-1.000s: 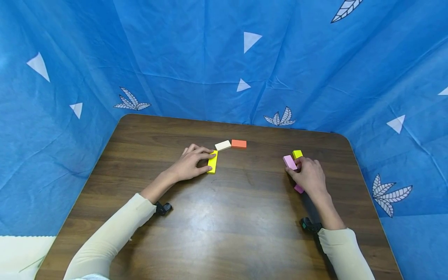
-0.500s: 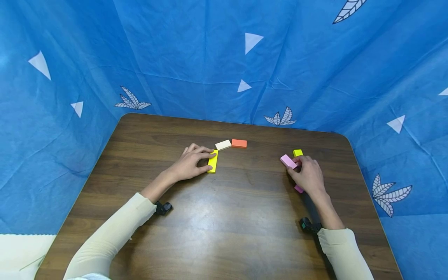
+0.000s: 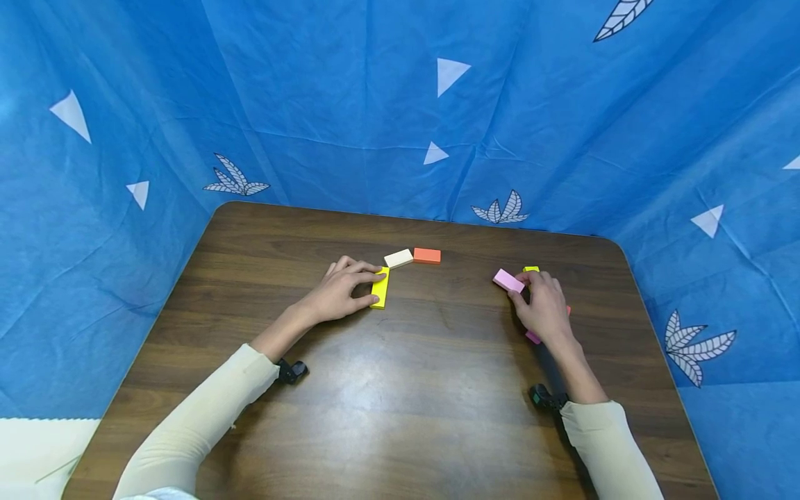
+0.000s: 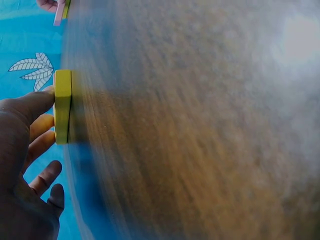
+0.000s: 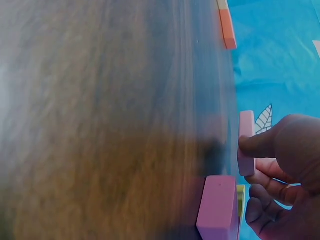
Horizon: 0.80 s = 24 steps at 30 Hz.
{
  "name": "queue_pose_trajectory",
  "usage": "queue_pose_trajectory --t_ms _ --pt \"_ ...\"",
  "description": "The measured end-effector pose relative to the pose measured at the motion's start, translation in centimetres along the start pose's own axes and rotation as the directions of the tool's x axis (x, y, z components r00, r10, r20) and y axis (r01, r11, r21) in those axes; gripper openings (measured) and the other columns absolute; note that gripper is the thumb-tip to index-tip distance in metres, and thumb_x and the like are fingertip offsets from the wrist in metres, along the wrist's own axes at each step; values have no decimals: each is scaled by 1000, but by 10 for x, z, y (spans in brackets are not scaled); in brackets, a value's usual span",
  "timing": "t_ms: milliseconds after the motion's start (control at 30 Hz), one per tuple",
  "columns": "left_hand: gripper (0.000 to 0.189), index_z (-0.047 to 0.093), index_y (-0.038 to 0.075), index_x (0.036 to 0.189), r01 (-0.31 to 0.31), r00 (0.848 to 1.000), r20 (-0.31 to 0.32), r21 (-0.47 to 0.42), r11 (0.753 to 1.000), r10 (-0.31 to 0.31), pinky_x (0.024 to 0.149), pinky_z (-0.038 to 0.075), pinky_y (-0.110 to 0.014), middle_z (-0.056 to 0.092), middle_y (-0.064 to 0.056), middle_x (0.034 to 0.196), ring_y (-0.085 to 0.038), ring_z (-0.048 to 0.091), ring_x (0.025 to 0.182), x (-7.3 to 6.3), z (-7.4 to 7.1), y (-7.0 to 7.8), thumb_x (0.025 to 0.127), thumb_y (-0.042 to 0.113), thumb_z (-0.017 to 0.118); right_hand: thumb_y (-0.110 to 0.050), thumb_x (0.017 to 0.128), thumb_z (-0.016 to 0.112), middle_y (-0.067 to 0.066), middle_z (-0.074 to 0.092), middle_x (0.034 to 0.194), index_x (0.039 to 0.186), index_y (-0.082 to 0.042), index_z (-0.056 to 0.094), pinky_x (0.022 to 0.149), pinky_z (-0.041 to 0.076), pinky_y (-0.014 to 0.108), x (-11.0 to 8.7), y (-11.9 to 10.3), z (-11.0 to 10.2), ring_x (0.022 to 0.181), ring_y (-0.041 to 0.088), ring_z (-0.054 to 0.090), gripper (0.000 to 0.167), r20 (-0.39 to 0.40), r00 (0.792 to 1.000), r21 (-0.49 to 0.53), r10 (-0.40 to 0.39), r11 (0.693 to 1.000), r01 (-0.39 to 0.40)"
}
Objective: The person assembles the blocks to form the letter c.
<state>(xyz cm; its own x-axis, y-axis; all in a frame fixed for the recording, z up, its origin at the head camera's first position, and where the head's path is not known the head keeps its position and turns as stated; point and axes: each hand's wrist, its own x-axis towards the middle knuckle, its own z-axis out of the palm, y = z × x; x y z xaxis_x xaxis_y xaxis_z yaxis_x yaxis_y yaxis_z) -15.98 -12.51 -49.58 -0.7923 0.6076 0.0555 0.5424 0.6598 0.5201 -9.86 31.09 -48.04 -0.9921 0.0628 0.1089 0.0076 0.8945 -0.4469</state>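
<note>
A yellow block (image 3: 380,288) lies flat left of the table's centre, and my left hand (image 3: 339,290) rests its thumb and fingertips on the block's upper face. In the left wrist view the same yellow block (image 4: 62,107) shows its long side. On the right, my right hand (image 3: 546,305) pinches a pink block (image 3: 509,280) between thumb and fingers. This pink block (image 5: 246,142) appears raised in the right wrist view, its far end pointing away from the palm.
Behind the left hand's block, a cream block (image 3: 398,259) and an orange block (image 3: 428,256) lie end to end. Around the right hand are another yellow block (image 3: 531,269), a second pink block (image 3: 533,337) and a partly hidden red piece (image 3: 569,310). Blue cloth (image 3: 400,104) surrounds the table.
My right hand has moved up and left with the pink block, which has turned more sideways. A red piece now shows beside that hand. My left hand stays in place.
</note>
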Motion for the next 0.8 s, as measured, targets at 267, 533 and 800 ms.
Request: queue_pose_trajectory --t_ms 267,533,800 --pt "54 66 23 150 13 1000 4 3 1000 -13 105 34 -48 58 5 160 -24 47 128 0 1 0 100 37 79 -14 102 71 27 60 124 126 4 64 105 40 60 6 -4 7 119 46 53 31 -4 999 35 -40 999 40" --pt "53 66 24 150 11 1000 6 7 1000 -11 106 35 -48 58 7 160 -24 47 128 1 1 1 100 38 78 -12 103 70 24 58 124 129 3 63 95 41 55 9 -5 11 107 37 51 31 21 999 59 -45 997 43" --pt "53 66 23 150 3 1000 2 9 1000 -3 106 35 -48 59 5 159 -24 47 127 0 2 1 100 37 79 -12 105 68 24 57 126 130 4 61 97 43 57 13 -7 14 108 37 52 31 39 998 78 -54 996 51"
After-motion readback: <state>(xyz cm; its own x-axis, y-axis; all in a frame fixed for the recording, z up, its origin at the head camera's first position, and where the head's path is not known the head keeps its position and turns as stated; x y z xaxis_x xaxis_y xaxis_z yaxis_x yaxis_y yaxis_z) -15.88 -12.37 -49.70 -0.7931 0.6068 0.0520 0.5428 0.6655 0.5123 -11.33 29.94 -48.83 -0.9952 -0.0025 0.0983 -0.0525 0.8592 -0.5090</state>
